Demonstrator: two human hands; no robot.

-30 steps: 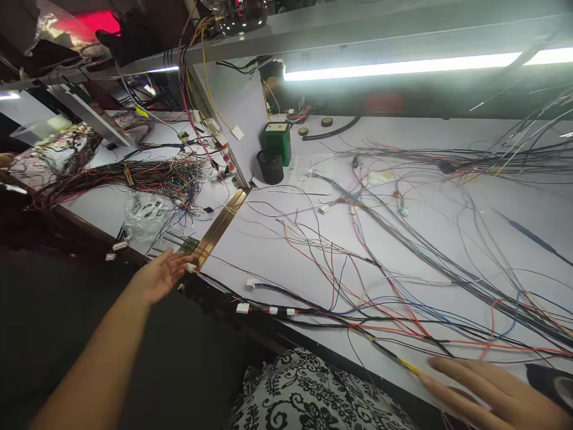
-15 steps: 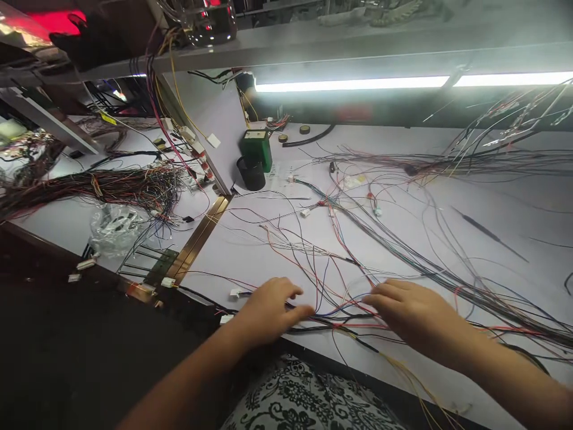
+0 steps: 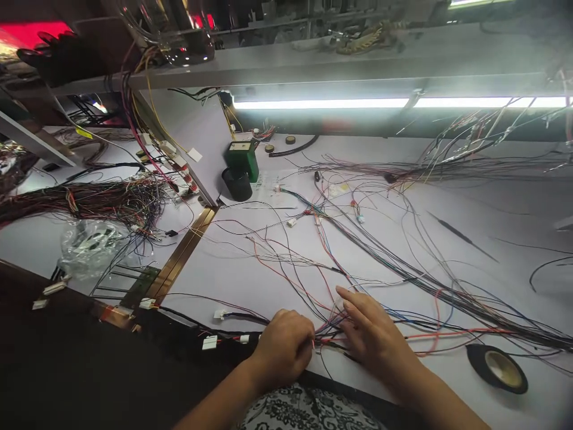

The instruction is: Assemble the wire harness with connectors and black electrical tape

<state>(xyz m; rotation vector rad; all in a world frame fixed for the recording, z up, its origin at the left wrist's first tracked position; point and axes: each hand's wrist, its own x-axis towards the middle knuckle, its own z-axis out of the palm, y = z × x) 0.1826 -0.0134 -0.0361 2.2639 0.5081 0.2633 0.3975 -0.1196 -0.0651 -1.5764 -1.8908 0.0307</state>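
Near the front edge of the white table, my left hand [image 3: 286, 345] is closed round part of a bundle of thin wires [image 3: 329, 327]. A short red-and-white wire end pokes out by its fingers. My right hand [image 3: 373, 334] lies over the same bundle just to the right, its upper fingers extended and apart; its palm side is hidden. White connectors [image 3: 209, 342] on dark and red wires lie left of my left hand. A roll of black tape [image 3: 504, 369] rests right of my right hand.
Long wires [image 3: 380, 257] run across the table to the right. A green box [image 3: 243, 160] and black cup [image 3: 237, 184] stand by the partition [image 3: 190, 119]. A metal strip [image 3: 183, 254], a plastic bag [image 3: 92, 246] and a wire heap [image 3: 102, 200] are at left. A lit tube hangs under the shelf [image 3: 313, 65].
My left hand has closed on the wires, and my right hand has moved left, closer to it. The tape roll now shows at the right. The camera view has shifted.
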